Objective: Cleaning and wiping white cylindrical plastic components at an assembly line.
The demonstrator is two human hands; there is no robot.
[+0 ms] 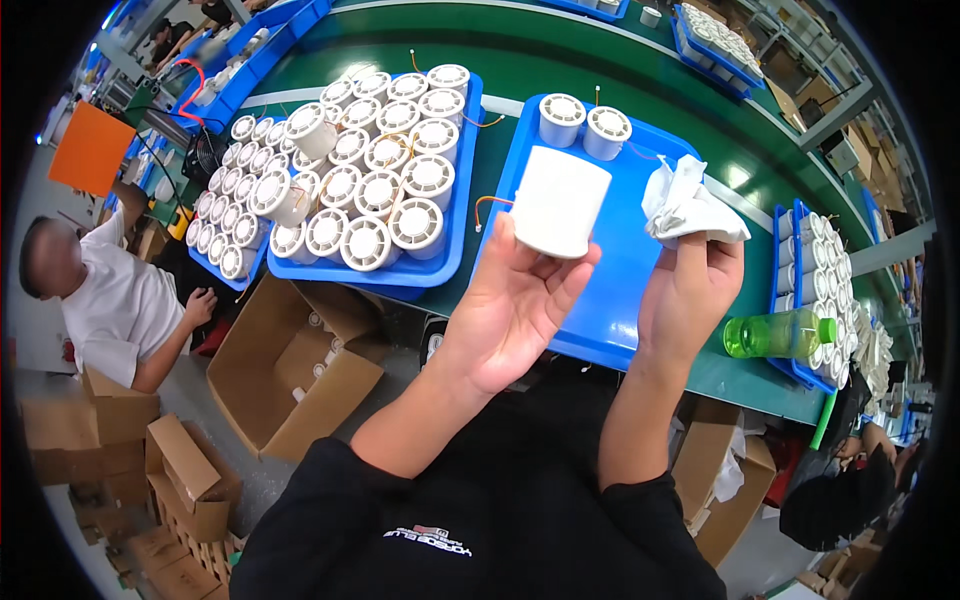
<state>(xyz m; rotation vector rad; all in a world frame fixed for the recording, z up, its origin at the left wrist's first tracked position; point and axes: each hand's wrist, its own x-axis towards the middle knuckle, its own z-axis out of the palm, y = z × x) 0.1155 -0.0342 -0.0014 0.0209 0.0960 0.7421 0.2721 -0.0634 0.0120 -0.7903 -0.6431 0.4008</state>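
My left hand (520,310) is wrapped round the lower part of a white plastic cylinder (562,200), raised over a blue tray (610,310). A thin wire with reddish and yellow strands sticks out from the cylinder's left side. In my right hand (692,290) a crumpled white cloth (685,200) is pinched between thumb and fingers, apart from the cylinder. Two white cylindrical units (562,118) with slotted round tops stand at the tray's far edge.
To the left, a blue tray (455,240) holds many white slotted units. A green bottle (780,335) lies on its side at the right, by another loaded tray (778,250). Open cardboard boxes (290,370) stand below the green bench. A person (130,290) sits at the left.
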